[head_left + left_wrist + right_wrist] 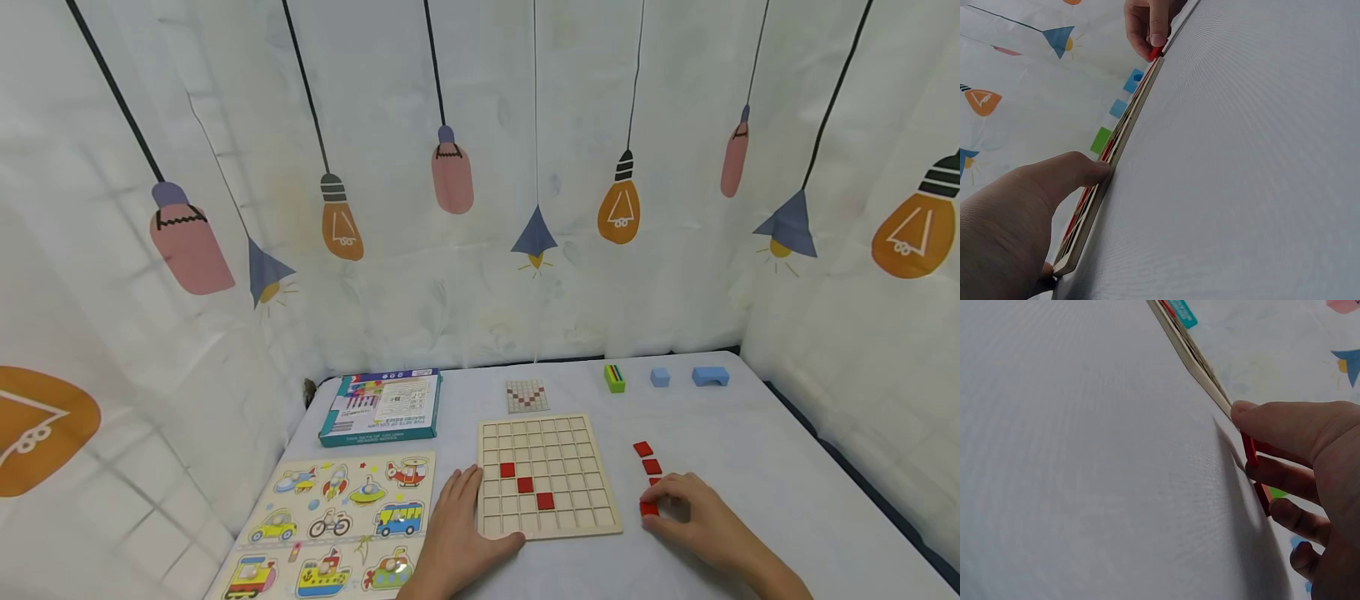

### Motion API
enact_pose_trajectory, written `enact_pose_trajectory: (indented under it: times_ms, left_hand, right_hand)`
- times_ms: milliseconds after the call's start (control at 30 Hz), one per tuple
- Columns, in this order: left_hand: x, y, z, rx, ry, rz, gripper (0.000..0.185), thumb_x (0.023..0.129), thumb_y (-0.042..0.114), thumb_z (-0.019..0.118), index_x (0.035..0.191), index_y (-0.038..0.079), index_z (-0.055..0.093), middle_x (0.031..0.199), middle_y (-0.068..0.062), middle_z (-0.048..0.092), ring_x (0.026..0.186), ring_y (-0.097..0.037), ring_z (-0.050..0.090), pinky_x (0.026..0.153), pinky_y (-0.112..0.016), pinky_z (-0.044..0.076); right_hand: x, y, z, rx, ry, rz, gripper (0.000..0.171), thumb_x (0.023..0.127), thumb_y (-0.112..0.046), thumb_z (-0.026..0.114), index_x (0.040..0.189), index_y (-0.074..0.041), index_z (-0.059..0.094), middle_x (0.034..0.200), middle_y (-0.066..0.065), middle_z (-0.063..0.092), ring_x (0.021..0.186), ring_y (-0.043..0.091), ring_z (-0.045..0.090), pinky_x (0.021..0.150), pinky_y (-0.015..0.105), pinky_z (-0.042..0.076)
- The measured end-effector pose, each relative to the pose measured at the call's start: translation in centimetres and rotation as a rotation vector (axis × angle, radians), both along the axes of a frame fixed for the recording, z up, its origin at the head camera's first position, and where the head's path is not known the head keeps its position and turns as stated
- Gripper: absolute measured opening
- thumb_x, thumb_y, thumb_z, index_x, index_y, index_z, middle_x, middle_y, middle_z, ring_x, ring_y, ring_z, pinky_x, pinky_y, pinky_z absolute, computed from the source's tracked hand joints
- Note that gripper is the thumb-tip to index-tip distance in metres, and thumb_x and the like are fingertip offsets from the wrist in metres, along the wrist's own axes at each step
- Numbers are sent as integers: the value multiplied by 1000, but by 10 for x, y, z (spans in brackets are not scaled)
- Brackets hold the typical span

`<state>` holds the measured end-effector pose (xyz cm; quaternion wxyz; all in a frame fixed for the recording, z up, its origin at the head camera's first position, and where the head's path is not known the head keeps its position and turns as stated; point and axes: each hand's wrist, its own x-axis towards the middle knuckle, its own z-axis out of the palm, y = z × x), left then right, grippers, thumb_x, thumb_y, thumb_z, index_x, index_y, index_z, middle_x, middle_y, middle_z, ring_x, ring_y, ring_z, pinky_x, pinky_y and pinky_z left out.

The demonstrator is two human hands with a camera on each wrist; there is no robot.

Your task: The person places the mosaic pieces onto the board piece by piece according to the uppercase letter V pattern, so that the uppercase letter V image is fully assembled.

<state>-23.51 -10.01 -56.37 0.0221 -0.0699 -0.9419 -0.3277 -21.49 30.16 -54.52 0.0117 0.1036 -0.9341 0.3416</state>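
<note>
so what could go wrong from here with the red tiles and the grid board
The right hand pinches one red tile at the near end of a tight row of loose red tiles; lifting it could knock the neighbours out of line. The left hand only rests against the edge of the wooden grid board, so a nudge might shift it and jolt the three placed tiles. The thin tile could also slip from a fingertip grip.

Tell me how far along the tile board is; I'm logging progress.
Done: three red tiles sit in a diagonal on the wooden grid board. In hand: the right hand pinches a red tile on the table beside the board, while the left hand rests at the board's left edge. Left: the loose red tiles beside the board. The pattern card shows a V.
</note>
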Motion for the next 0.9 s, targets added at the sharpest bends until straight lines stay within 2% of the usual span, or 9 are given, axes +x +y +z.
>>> enact_pose_trajectory:
  times_ms: [267,500,733,900]
  left_hand:
    - [1,0,1,-3,-17,2,133,67,87,85,168,11,46,175,-12,46,167,-44,33,132,-68,36]
    - [0,0,1,-5,-13,1,132,67,88,85,168,11,47,174,-11,47,167,-44,34,133,-68,36]
    - [0,-1,1,-1,-10,-4,132,68,87,85,168,10,47,174,-11,47,167,-45,34,132,-68,37]
    - [0,-1,2,-1,-6,-5,132,68,87,86,168,9,47,174,-11,48,167,-45,34,133,-67,37]
  right_hand:
    - [-2,-6,3,13,24,-25,25,91,-47,92,111,-45,78,113,-21,69,107,0,55,95,24,58]
    - [-8,-14,5,20,60,0,24,90,-41,94,110,-41,80,107,-18,66,100,3,56,88,22,58]
    - [-16,-24,5,5,60,25,22,92,-39,93,110,-39,79,109,-21,69,106,1,59,97,23,63]
    - [-20,-31,5,-9,93,46,23,92,-38,93,110,-38,79,108,-21,68,102,2,58,90,22,60]
